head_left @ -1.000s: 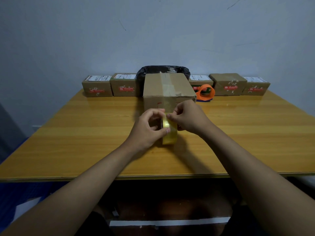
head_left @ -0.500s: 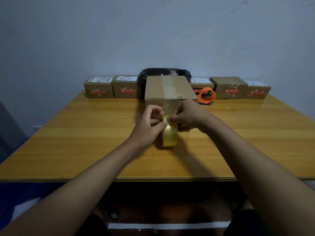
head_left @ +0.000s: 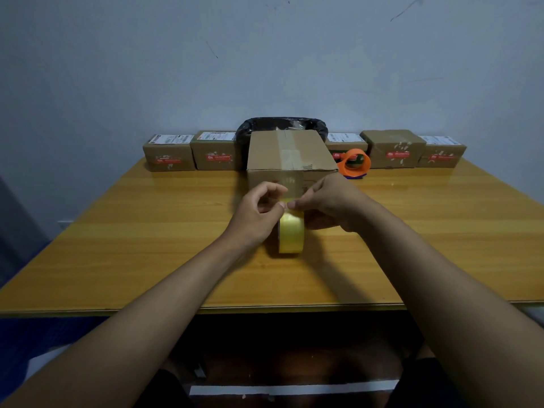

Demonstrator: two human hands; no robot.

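Head view: left hand [head_left: 256, 214] and right hand [head_left: 331, 201] have risen off the tape roll [head_left: 291, 237], both pinching its freed end, so taping the box [head_left: 290, 154] looks next.

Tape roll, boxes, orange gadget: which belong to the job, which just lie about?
In hand: tape roll, gripped by left hand and right hand; big box, likely next.
Lying about: small boxes, orange dispenser, black bin.

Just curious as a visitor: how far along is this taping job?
Early. Done: the box sits closed, tape across its top. In hand: left hand and right hand pinch the top of the upright roll, seemingly freeing its end. Left: pulling a strip onto the box.
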